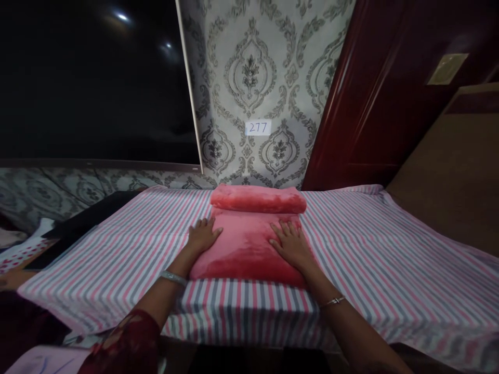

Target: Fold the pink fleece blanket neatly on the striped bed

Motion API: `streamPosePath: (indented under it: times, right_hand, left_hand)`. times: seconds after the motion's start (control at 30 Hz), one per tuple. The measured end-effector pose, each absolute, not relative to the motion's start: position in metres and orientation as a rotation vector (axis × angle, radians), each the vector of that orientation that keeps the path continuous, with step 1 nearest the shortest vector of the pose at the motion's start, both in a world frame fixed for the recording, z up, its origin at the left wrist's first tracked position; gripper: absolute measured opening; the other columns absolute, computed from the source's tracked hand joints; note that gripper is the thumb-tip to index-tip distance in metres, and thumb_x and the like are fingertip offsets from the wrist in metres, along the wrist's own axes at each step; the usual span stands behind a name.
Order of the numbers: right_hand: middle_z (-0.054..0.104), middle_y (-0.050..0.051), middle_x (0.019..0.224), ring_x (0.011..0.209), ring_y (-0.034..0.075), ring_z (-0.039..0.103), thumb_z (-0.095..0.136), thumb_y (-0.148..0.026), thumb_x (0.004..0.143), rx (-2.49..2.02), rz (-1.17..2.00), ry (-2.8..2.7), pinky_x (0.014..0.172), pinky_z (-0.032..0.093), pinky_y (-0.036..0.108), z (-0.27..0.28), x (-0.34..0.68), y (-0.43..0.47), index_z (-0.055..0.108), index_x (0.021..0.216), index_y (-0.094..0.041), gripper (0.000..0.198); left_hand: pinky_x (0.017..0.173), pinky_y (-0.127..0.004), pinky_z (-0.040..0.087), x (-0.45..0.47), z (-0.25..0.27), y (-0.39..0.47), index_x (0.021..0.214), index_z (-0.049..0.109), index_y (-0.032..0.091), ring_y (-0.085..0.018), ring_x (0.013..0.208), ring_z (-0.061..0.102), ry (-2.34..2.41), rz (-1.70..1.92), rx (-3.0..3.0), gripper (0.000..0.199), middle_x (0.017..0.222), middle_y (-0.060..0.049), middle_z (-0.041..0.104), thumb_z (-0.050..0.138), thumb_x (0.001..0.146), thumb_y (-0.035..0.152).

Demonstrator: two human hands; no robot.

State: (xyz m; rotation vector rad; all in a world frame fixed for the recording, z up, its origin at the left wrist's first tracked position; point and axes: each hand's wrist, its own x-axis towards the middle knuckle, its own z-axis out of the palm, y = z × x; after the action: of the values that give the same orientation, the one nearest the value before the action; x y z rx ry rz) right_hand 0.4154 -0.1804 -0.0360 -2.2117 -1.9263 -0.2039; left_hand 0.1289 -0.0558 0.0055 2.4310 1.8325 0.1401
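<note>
A plush coral-red blanket [241, 244] lies in a flat strip on the table, its far end wound into a thick roll [257, 200]. My left hand [203, 235] rests flat on the strip's left edge, fingers spread and pointing away from me. On the right side of the strip lies my right hand [290, 241], palm down with the fingers apart. Both hands are on the near side of the roll, not touching it. Darker and lighter patches show in the pile between and below the hands.
A cloth with pink, grey and white stripes [358, 244] covers the table and hangs over its front edge. Behind stand a patterned wall with a paper marked 277 [258, 127], a large dark television [93, 83] at left and a dark red door [351, 104] at right.
</note>
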Motion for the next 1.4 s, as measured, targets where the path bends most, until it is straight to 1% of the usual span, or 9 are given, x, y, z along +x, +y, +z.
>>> streamPosePath:
  times: [0.13,0.33,0.5,0.8,0.9,1.0,1.1,1.23,1.4]
  right_hand:
    - [0.033,0.009,0.162,0.150,0.037,0.026,0.040,-0.052,0.101,-2.205,-0.238,-1.920,0.119,0.017,0.059,-0.036,0.413,-0.180,0.037,0.157,-0.029,0.060]
    - [0.033,0.010,0.162,0.149,0.036,0.027,0.042,-0.051,0.100,-2.183,-0.211,-1.916,0.119,0.018,0.059,-0.033,0.411,-0.181,0.039,0.156,-0.029,0.060]
    - [0.033,0.009,0.163,0.150,0.035,0.025,0.043,-0.051,0.101,-2.163,-0.160,-1.885,0.120,0.018,0.057,-0.030,0.410,-0.182,0.039,0.156,-0.029,0.059]
    - [0.037,0.008,0.161,0.150,0.033,0.026,0.048,-0.049,0.098,-2.077,-0.093,-1.825,0.120,0.016,0.057,-0.031,0.413,-0.180,0.045,0.152,-0.027,0.058]
    - [0.052,0.012,0.149,0.142,0.031,0.040,0.048,-0.039,0.095,-1.897,-0.079,-1.709,0.119,0.025,0.051,-0.038,0.420,-0.176,0.058,0.140,-0.018,0.051]
    - [0.070,0.014,0.117,0.113,0.027,0.061,0.040,-0.034,0.092,-1.688,-0.039,-1.392,0.105,0.044,0.044,-0.048,0.432,-0.171,0.069,0.113,-0.015,0.040]
    - [0.069,0.013,0.104,0.096,0.026,0.063,0.038,-0.037,0.089,-1.578,-0.059,-1.004,0.090,0.051,0.041,-0.054,0.442,-0.167,0.065,0.105,-0.017,0.037]
    - [0.061,0.017,0.115,0.104,0.028,0.058,0.042,-0.039,0.085,-1.511,-0.150,-0.836,0.093,0.049,0.044,-0.056,0.447,-0.166,0.057,0.118,-0.014,0.044]
    - [0.060,0.015,0.116,0.106,0.027,0.056,0.040,-0.038,0.088,-1.541,-0.196,-0.962,0.096,0.048,0.045,-0.057,0.444,-0.166,0.057,0.120,-0.017,0.042]
  left_hand:
    - [0.113,-0.055,0.037,0.125,0.018,-0.036,0.142,0.050,0.009,-0.037,0.142,0.042,1.870,0.615,2.420,0.057,0.154,-0.025,0.043,0.047,0.094,0.039]
    - [0.116,-0.043,0.037,0.152,0.052,0.021,0.139,0.055,0.018,-0.031,0.135,0.052,1.333,1.223,1.963,0.064,0.140,-0.013,0.061,0.068,0.079,0.033]
    - [0.104,-0.044,0.048,0.169,0.059,0.056,0.132,0.061,0.014,-0.032,0.118,0.064,1.277,1.233,1.738,0.059,0.122,-0.014,0.071,0.067,0.076,0.032]
    - [0.090,-0.033,0.056,0.173,0.054,0.054,0.131,0.062,0.016,-0.021,0.100,0.070,1.038,1.245,1.531,0.065,0.119,-0.010,0.073,0.062,0.066,0.020]
    - [0.088,-0.029,0.055,0.156,0.047,0.044,0.127,0.065,0.017,-0.021,0.102,0.068,0.869,1.270,1.491,0.069,0.120,-0.007,0.073,0.062,0.059,0.022]
    - [0.084,-0.029,0.055,0.130,0.035,0.034,0.125,0.067,0.017,-0.023,0.102,0.069,0.751,1.184,1.441,0.069,0.115,-0.007,0.075,0.066,0.057,0.028]
    - [0.077,-0.031,0.055,0.112,0.025,0.025,0.129,0.063,0.017,-0.024,0.094,0.072,0.856,1.061,1.411,0.070,0.107,-0.008,0.076,0.071,0.064,0.042]
    - [0.069,-0.031,0.055,0.117,0.032,0.019,0.134,0.058,0.016,-0.023,0.084,0.073,1.033,1.052,1.423,0.077,0.101,-0.010,0.077,0.075,0.070,0.056]
    - [0.068,-0.036,0.057,0.146,0.054,0.030,0.095,0.074,0.015,-0.030,0.083,0.073,1.193,0.921,1.630,0.052,0.085,-0.013,0.077,0.075,0.068,0.059]
